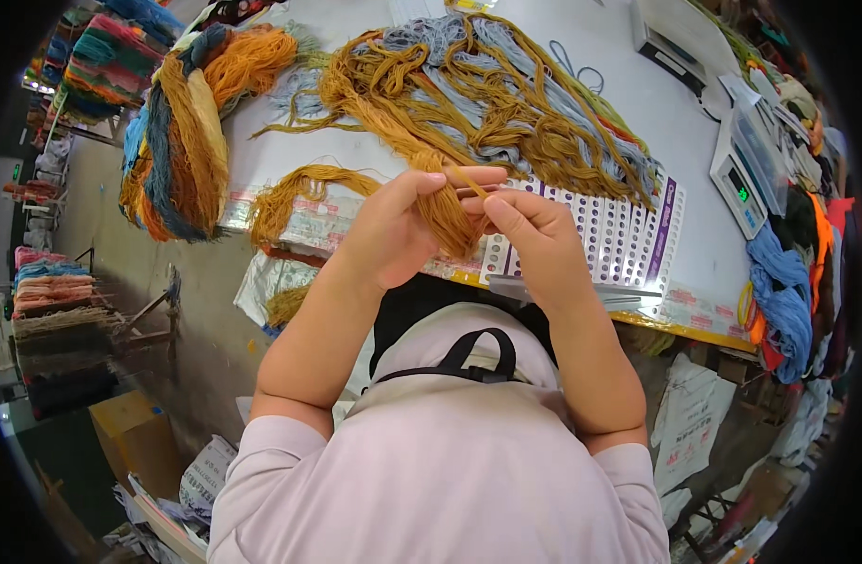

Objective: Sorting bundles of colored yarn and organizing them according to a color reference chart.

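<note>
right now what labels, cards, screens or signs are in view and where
Thread card: flat on the table beyond the hands, white with rows of holes and a purple end strip.
Scale screen: right table edge, small green-lit display on a white sloped body.
Printed sheets: hanging under the table's right side, white with red print.
Cardboard box: floor, lower left, plain yellow-brown.

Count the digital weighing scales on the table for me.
2: one scale with a green display at the table's right edge, another scale farther back near the top. Clutter at the right may hide more.
</note>
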Demonstrator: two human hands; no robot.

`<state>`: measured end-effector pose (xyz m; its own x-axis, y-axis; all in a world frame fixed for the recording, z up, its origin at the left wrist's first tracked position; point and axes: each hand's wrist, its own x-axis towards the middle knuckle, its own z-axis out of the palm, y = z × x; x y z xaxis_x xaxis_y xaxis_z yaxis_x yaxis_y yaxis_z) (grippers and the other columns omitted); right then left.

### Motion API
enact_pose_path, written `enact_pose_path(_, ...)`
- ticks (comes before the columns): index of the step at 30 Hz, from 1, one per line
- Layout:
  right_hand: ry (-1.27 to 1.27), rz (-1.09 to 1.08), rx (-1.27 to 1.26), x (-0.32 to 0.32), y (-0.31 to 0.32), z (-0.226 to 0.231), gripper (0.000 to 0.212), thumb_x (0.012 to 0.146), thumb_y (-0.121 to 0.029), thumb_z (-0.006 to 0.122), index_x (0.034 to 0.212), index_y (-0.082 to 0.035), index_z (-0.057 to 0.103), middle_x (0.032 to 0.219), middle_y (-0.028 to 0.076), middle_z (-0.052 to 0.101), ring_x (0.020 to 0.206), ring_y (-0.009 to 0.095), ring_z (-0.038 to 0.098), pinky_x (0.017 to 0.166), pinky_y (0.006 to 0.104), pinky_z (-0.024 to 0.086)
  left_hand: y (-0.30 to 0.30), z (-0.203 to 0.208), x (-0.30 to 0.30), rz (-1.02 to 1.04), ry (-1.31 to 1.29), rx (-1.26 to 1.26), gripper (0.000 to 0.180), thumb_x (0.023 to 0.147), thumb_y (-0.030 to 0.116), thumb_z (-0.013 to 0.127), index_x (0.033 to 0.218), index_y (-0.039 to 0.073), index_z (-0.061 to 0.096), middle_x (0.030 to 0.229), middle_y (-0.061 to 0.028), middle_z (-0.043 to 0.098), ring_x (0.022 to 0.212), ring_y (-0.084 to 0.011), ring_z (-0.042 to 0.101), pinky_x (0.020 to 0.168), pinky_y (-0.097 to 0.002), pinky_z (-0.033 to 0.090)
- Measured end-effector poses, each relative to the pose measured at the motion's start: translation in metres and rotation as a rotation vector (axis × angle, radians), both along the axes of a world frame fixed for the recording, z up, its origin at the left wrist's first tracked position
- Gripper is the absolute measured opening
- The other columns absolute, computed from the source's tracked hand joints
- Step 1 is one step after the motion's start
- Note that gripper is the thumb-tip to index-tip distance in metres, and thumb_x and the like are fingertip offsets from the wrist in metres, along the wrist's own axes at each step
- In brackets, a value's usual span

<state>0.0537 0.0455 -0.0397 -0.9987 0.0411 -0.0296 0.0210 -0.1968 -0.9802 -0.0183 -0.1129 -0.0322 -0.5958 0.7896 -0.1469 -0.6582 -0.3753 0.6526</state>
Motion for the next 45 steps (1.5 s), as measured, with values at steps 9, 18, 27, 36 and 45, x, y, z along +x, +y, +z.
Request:
enact_pose_path(9, -0.077, 0.085, -0.048, 0.015, -0.005, 0.01, 0.023, 0.094, -0.01, 0.052, 0.106, 0.008, 0.062, 0.094, 0.009, 0.067, 0.086, 0.011, 0.061, 0.079, 0.0246, 0.05, -0.004, 0.013, 0.012, 0.184, 0.212, -0.236, 0.039, 0.083, 0.007, 0.063, 0.12, -0.002, 0.056, 0.096, -0.0037, 0.06, 0.087, -0.0105, 0.058, 0.081, -0.0271, 0.046)
enact_pose_path(18, -0.098, 0.075, -0.138, 0.017, -0.007, 0.018, 0.021, 0.094, -0.009, 0.052, 0.101, 0.009, 0.061, 0.091, 0.011, 0.067, 0.084, 0.014, 0.064, 0.078, 0.0257, 0.052, -0.008, 0.006, 0.01, 0.17, 0.165, -0.185, 0.026, 0.086, 0.003, 0.061, 0.111, 0.003, 0.059, 0.108, -0.0107, 0.062, 0.085, -0.0132, 0.062, 0.075, -0.0273, 0.05)
enact_pose_path(27, -0.145, 0.024, -0.235, 0.016, -0.015, 0.017, 0.013, 0.09, -0.002, 0.055, 0.096, 0.008, 0.061, 0.088, 0.012, 0.067, 0.08, 0.013, 0.065, 0.073, 0.0253, 0.054, -0.009, 0.014, 0.013, 0.213, 0.142, -0.138, 0.045, 0.085, 0.006, 0.061, 0.127, -0.005, 0.048, 0.094, -0.0053, 0.06, 0.078, -0.0105, 0.058, 0.071, -0.0244, 0.047)
enact_pose_path(36, -0.088, 0.012, -0.256, 0.017, -0.019, 0.022, 0.011, 0.092, -0.004, 0.051, 0.093, 0.006, 0.056, 0.085, 0.012, 0.067, 0.079, 0.014, 0.065, 0.073, 0.0267, 0.055, -0.013, 0.02, 0.012, 0.144, 0.186, -0.122, 0.047, 0.085, 0.006, 0.06, 0.128, -0.005, 0.047, 0.087, -0.0032, 0.06, 0.075, -0.01, 0.056, 0.069, -0.0242, 0.045)
enact_pose_path(45, -0.037, 0.061, -0.227, 0.019, -0.023, 0.029, 0.01, 0.094, -0.005, 0.048, 0.094, 0.004, 0.052, 0.086, 0.014, 0.067, 0.08, 0.014, 0.065, 0.076, 0.0257, 0.052, -0.017, 0.015, 0.008, 0.052, -0.002, 0.085, 0.049, 0.085, 0.006, 0.058, 0.131, -0.004, 0.044, 0.087, -0.0052, 0.062, 0.078, -0.0124, 0.059, 0.07, -0.0253, 0.047)
